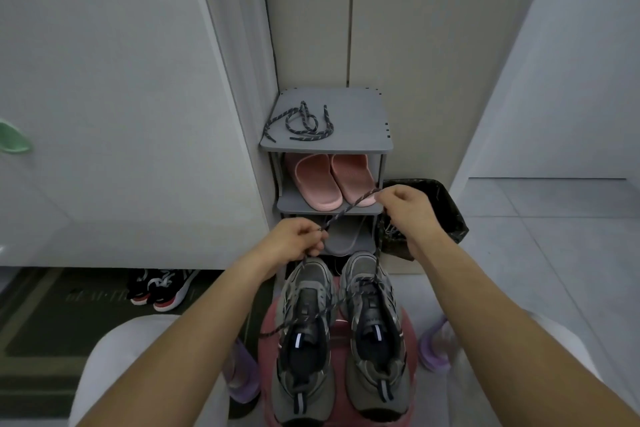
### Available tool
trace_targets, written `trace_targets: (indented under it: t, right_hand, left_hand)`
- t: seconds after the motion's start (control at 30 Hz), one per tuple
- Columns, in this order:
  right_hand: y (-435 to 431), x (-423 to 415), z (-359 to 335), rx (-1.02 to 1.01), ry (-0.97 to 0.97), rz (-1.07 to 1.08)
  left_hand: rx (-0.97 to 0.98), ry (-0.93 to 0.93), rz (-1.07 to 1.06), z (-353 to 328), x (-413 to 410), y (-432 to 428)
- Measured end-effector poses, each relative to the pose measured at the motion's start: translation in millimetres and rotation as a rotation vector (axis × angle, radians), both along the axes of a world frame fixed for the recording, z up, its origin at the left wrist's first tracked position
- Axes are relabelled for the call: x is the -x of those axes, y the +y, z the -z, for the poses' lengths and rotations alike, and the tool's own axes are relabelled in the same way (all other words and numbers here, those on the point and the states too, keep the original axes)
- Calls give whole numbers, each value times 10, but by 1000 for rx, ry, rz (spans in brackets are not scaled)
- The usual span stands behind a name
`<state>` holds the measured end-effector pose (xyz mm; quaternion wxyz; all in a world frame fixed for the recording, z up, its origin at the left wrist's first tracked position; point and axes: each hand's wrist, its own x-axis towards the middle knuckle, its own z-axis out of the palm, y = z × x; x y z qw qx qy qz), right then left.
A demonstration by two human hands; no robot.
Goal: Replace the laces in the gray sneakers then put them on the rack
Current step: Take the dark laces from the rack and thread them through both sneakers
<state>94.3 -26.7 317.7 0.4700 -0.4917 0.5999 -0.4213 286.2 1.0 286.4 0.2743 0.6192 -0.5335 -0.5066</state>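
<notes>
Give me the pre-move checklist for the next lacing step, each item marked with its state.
1. Grip on the lace: ok. Left hand and right hand both pinch the lace, which is stretched between them.
2. Shoes steady: ok. The gray sneakers stand side by side on the pink stool.
3. Second lace at hand: ok. The spare lace lies on top of the rack.
4. Eyelets threaded so far: cannot tell. Strands cross both sneakers.
5. Middle shelf free: not ok. The pink slippers fill it.
</notes>
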Motion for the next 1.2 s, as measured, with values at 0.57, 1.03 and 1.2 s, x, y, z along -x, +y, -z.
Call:
trace_targets:
  t: [0.57,1.03,1.2]
  right_hand:
    - [69,-112,266,-90,262,-365]
    - [353,250,1105,16,801,-530]
    - [354,206,1175,56,795,-516]
  left_hand:
    - [-174,164,-152,231,278,327]
    - [-44,-231,-180,746,617,122]
    - [-30,-232,-220,852,619,101]
